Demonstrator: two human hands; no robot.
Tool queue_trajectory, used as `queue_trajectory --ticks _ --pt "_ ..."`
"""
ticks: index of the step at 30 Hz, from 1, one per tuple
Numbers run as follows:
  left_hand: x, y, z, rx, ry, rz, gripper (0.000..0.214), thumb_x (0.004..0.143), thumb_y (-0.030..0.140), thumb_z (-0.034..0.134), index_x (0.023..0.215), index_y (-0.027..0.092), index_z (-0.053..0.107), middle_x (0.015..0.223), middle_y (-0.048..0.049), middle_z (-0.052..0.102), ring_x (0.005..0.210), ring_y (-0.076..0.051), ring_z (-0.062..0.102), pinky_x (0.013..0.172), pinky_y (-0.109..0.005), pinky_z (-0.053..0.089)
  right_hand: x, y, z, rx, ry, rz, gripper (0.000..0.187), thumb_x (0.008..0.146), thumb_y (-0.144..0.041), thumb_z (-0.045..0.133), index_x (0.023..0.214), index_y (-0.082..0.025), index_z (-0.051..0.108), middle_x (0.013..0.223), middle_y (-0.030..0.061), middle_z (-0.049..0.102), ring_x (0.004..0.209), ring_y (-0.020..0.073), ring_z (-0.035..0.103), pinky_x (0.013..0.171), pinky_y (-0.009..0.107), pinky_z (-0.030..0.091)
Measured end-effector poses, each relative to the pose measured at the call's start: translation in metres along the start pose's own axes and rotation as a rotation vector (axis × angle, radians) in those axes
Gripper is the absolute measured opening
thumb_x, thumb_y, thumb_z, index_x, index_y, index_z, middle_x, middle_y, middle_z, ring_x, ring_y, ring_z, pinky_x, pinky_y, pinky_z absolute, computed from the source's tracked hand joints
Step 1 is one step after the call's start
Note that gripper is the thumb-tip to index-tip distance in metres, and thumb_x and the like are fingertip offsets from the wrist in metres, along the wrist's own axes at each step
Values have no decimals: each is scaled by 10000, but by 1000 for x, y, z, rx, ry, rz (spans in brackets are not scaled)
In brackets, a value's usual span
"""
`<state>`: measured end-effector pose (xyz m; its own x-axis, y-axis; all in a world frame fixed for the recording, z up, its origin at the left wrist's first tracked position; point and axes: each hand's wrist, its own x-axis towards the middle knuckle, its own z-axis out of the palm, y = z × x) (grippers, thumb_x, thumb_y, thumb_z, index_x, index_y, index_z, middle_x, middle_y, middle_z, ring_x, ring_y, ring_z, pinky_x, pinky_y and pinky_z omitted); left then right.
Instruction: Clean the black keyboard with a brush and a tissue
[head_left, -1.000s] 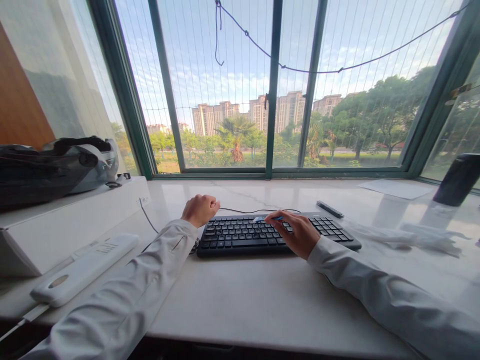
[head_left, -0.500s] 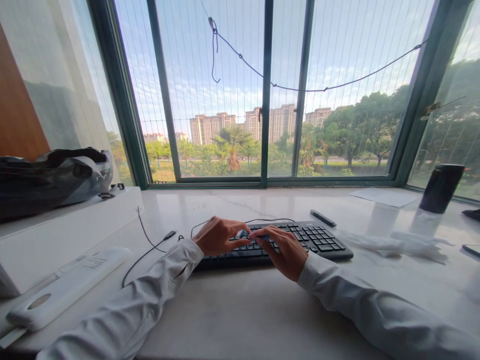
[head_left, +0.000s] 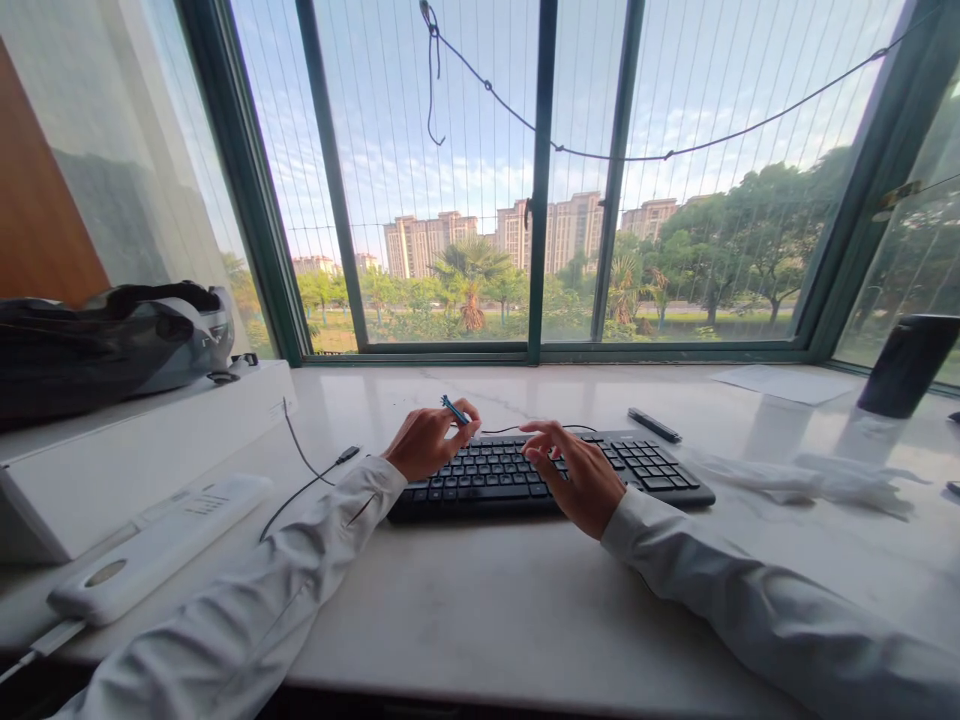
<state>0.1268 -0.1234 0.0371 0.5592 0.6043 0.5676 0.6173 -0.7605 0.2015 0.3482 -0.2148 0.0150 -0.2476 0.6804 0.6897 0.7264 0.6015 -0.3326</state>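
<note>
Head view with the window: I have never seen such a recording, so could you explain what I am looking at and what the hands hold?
There is no machine here. A person wears a camera on the head, so this one picture looks forward and down along both white sleeves. The left hand pinches a small blue object, too small to identify, above the back edge of a black keyboard. The right hand is spread open over the keys, holding nothing. The keyboard lies on a pale stone counter before a big window. Also there: a slim dark stick, crumpled white material, a dark cylinder, and at left a white box with a helmet on it.
</note>
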Motion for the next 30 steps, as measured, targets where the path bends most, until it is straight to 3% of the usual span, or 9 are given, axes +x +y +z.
queue_trajectory --ticks 4,10,14,18,24,30 --pt "3 -7 1 -161 -65 -38 377 912 475 402 876 190 645 683 11 645 541 -102 531 606 -225 400 -1 -2 0 1 -35 -24 248 948 -345 387 1140 -229 491 913 35 661 853 162 618 808 301 462" --pt "6 -12 0 -351 -146 0 460 926 466 357 889 162 701 970 -79 643 890 -171 575 749 -256 443 -1 0 1 -34 -67 -8 217 943 -332 386 1087 -227 510 885 31 660 811 159 621 766 300 469" --pt "6 -14 0 -416 -199 -14 425 906 475 402 946 160 684 943 -76 650 897 -183 579 782 -276 455 -1 2 3 -66 -91 -21 220 940 -338 387 1089 -229 506 880 31 661 772 159 622 741 302 465" --pt "5 -17 3 -471 -187 -37 366 877 478 461 991 161 605 865 -46 635 773 -151 582 724 -271 475 -2 2 3 -88 -105 2 222 941 -349 384 1086 -230 504 884 32 662 756 158 622 721 298 460" --pt "3 -16 8 -494 -224 -48 328 840 488 519 847 166 576 777 -18 617 771 -149 578 679 -247 472 -2 2 4 -94 -132 32 234 945 -371 380 1072 -229 515 890 30 661 771 163 621 733 310 456" --pt "2 -15 9 -445 -286 -45 333 825 495 541 838 172 621 813 -30 651 831 -168 594 715 -250 462 -2 3 5 -87 -164 33 228 947 -359 373 1052 -222 524 873 30 657 784 165 619 750 312 459"
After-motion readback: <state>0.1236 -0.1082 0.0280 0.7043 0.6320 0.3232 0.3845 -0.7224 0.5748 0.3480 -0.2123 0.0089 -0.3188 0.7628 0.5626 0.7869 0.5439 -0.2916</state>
